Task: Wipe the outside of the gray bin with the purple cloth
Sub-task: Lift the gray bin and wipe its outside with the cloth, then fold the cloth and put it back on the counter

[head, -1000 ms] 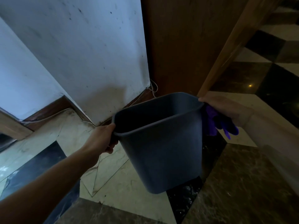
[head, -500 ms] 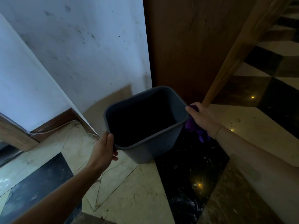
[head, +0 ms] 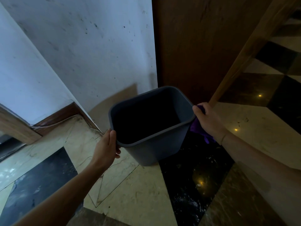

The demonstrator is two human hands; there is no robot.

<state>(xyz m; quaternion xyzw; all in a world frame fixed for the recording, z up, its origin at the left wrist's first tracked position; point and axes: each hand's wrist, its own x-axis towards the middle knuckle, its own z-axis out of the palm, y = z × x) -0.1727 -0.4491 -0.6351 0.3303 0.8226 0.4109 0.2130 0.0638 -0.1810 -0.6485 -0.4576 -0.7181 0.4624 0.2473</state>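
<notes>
Fingers of left hand grip one gray bin; right hand clutches one purple cloth.

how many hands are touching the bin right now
2. The left hand grips the near-left rim of the gray bin; the right hand presses the purple cloth against its right side.

The floor is polished marble laid in angled panels: cream slabs with thin dark inlay lines, black slabs flecked with white, and brown veined slabs toward the lower right. Small points of light reflect in the black and cream stone. A gray bin appears to stand with its base on the floor, where a cream panel meets a black one. A wooden skirting board runs where the floor meets the white wall.
</notes>
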